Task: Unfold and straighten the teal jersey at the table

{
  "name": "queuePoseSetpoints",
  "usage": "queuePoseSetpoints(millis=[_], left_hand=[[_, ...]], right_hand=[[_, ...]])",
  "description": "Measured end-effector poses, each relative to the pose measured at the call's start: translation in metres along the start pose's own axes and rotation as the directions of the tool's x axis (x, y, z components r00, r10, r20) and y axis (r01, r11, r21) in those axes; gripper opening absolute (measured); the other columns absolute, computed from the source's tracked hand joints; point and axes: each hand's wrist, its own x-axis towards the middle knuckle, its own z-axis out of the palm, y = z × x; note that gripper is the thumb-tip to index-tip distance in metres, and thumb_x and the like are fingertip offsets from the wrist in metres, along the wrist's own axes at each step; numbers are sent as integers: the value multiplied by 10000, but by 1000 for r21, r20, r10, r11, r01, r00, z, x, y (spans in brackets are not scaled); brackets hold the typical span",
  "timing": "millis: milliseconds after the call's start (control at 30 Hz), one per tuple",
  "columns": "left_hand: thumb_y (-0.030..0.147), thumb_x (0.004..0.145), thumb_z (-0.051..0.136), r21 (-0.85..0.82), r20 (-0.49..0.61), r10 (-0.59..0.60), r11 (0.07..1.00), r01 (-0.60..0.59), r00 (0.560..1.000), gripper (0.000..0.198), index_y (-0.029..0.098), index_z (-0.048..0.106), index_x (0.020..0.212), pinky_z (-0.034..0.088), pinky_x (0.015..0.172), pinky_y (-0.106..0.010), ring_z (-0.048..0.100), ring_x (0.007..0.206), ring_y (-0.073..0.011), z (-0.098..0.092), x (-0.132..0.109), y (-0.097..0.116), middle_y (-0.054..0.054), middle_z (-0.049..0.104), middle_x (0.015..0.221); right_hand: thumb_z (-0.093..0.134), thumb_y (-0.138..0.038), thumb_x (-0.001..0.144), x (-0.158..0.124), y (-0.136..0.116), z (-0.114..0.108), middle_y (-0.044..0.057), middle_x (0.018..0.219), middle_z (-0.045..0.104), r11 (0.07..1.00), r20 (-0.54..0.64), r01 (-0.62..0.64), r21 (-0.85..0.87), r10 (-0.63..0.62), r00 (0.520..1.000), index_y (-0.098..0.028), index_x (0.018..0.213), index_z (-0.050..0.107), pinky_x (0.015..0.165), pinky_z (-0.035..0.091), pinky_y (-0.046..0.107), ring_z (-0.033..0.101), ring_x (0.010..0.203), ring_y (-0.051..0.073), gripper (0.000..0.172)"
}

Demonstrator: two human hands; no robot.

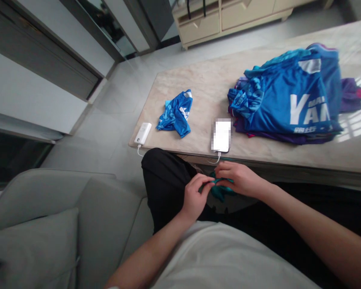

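Both my hands meet over my lap, just below the table's near edge. My left hand (195, 194) is closed, its fingers pinching a small teal cloth (221, 192). My right hand (237, 178) is closed round the same teal cloth from the right. Most of the cloth is bunched and hidden between the fingers. On the marble table (204, 84) ahead lies a small crumpled blue garment (177, 113), and a pile of blue and purple jerseys (291, 96) sits at the right.
A phone (221, 135) with a white cable lies at the table's near edge. A white power bank (142, 133) rests on the table's left corner. A grey sofa with a cushion (33, 245) is at my left. A cream cabinet (228, 18) stands at the back.
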Motion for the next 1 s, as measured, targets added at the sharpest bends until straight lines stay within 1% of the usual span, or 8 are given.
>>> queuePoseSetpoints(millis=[233,333,433,600,733,833,900,1000], left_hand=[[249,984,634,-84,-37,77,993,-80,996,98,204,720,981,526,873,-306,677,936,-190,0,12,-12,-56,720,965],[247,1009,584,-132,-57,149,979,-155,987,108,207,682,981,509,905,-315,663,967,-193,3,26,-9,-54,703,986],[214,1032,505,-202,-80,213,953,-225,974,127,213,622,982,499,873,-300,647,944,-183,7,49,5,-43,669,973],[165,1010,448,-222,-93,400,884,-411,912,136,233,563,985,489,782,-291,625,862,-189,-1,91,49,-33,630,914],[162,1002,431,-169,-79,626,759,-629,776,160,236,569,1030,484,796,-290,640,895,-198,-20,124,80,-52,648,957],[193,1012,432,-136,-74,722,676,-724,688,182,225,601,1070,486,787,-271,674,913,-200,-31,149,86,-66,688,999],[221,1020,437,-112,-104,727,669,-734,679,204,228,631,1083,486,769,-253,697,910,-194,-35,165,81,-59,714,1001],[237,1021,468,-123,-141,694,695,-708,706,213,238,660,1114,492,776,-240,721,962,-195,-38,186,68,-47,747,1047]], right_hand=[[519,-279,1029,-4,-13,-2,79,1208,731,981,-52,-9,-194,-2,999,-245,1164,715,1133,468,438,587,1307,247,240],[541,-237,1008,0,-22,-8,71,1333,687,952,-153,-22,-305,-26,988,-269,1216,680,1127,485,465,563,1348,252,253],[534,-196,987,10,-37,-15,79,1264,707,929,-299,-68,-365,-48,953,-279,1208,645,1110,490,497,580,1324,267,261],[562,-288,952,19,-64,-27,91,1057,707,886,-597,-351,-301,112,794,-269,1173,590,883,561,449,683,1007,278,224],[644,-389,908,11,-81,-58,54,926,689,830,-659,-535,-158,315,683,-228,1001,646,775,539,364,648,860,239,185],[736,-463,826,6,-92,-86,24,807,674,827,-679,-552,104,465,568,-214,894,681,727,543,343,630,774,219,263],[779,-480,785,9,-100,-102,27,861,702,833,-692,-499,238,506,514,-217,971,715,748,556,354,649,817,233,329],[799,-469,777,22,-107,-117,24,910,717,843,-712,-459,283,505,488,-236,977,722,735,559,338,664,847,230,316]])
